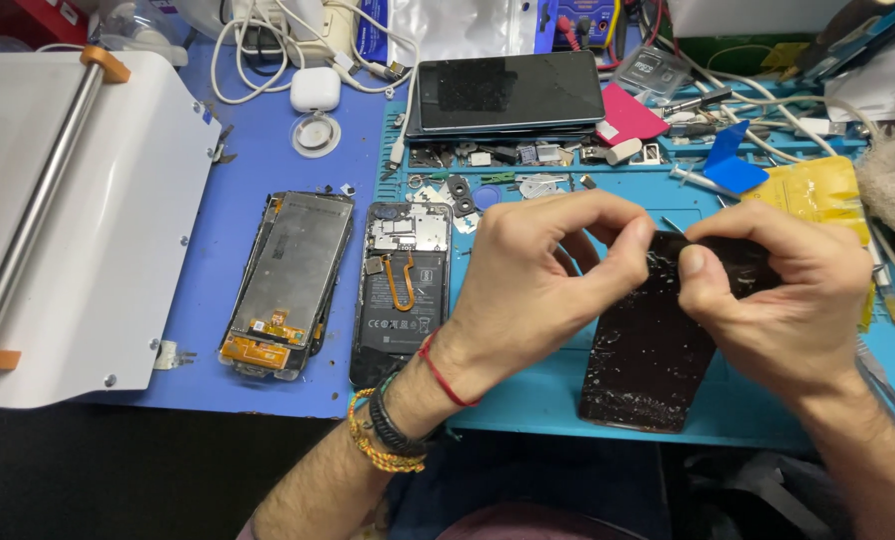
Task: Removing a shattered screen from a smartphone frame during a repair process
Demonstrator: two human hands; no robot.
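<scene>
Left hand: fingers curled, thumb and forefinger pinched toward the right hand; wrist carries a red thread and beaded bands. Right hand: fingers bent inward, thumb pressed forward, grip closed. Both forearms enter from below, hands nearly meeting at centre.

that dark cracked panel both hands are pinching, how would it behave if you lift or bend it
The cracked panel is probably fragile: white fracture lines cover its top and bottom edges, so bending could shed splinters. It looks thin and flat, so likely light and stiff, unlikely to roll. The left hand and right hand pinch its top edge, which suggests a fingertip grip is enough.
</scene>
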